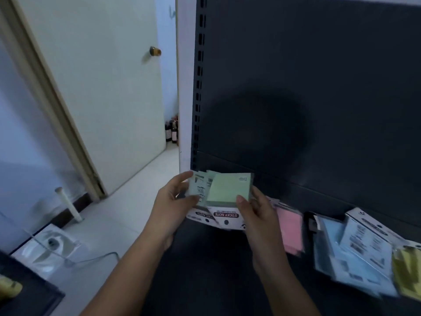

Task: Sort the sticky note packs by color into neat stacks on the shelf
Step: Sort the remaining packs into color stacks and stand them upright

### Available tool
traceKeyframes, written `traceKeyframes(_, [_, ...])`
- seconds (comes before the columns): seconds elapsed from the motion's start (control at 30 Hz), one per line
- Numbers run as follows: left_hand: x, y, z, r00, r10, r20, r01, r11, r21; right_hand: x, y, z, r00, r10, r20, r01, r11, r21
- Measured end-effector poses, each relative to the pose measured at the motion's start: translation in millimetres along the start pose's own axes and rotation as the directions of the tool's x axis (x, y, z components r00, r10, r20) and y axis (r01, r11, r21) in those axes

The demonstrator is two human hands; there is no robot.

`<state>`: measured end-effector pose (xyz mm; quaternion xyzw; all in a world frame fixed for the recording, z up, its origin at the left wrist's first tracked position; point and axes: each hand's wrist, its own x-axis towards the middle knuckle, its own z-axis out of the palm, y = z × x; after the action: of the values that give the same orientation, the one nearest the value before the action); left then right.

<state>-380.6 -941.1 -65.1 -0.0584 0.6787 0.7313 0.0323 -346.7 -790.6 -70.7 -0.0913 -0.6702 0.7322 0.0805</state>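
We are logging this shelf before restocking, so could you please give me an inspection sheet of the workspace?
Surface: dark shelf, packs lying on it.
Job's things: green packs held; pink packs, blue packs and yellow packs loose, to the right.
Clutter: white rod standing on the floor.
Hands: left hand and right hand grip the green packs.
Cables: thin cable on the floor, left.
Surroundings: pale door, bottles beyond it.

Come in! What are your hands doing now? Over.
Left hand and right hand grip green packs. Pink pack, blue packs, yellow pack loose at right. Nothing blocking.
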Motion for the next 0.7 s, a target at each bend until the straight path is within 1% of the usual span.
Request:
traceKeyframes(0.13, [40,-5,-3,0.998,0.014,0.06,-0.02,0.995,0.094,17,3,21,0.995,-0.006,-0.1,0.004,1.0,-0.021])
traceKeyframes(0.2, [54,-10,-2,0.996,0.044,0.076,-0.055,0.988,0.147,26,7,29,0.987,-0.013,-0.162,-0.004,0.995,-0.101])
traceKeyframes(0.27, [65,-19,-2,0.995,0.073,0.064,-0.088,0.961,0.262,36,13,36,0.973,-0.027,-0.227,-0.019,0.98,-0.198])
traceKeyframes(0.33, [72,-28,-4,0.993,0.098,0.064,-0.114,0.926,0.359,42,19,41,0.966,-0.049,-0.252,-0.032,0.951,-0.308])
traceKeyframes(0.4, [76,-33,-5,0.991,0.098,0.088,-0.126,0.901,0.414,43,24,43,0.973,-0.083,-0.213,-0.026,0.884,-0.467])
traceKeyframes(0.47, [74,-32,-3,0.988,0.072,0.137,-0.118,0.923,0.367,42,27,44,0.986,-0.075,-0.146,-0.024,0.816,-0.577])
traceKeyframes(0.53, [71,-29,-1,0.981,0.047,0.19,-0.108,0.94,0.323,41,28,44,0.994,-0.043,-0.1,-0.027,0.793,-0.609])
traceKeyframes(0.6, [67,-27,0,0.979,0.048,0.199,-0.113,0.938,0.327,39,27,43,0.996,-0.022,-0.09,-0.037,0.799,-0.6])
traceKeyframes(0.7, [56,-20,0,0.991,0.096,0.098,-0.126,0.921,0.369,29,21,36,0.998,-0.051,-0.04,0.019,0.817,-0.577])
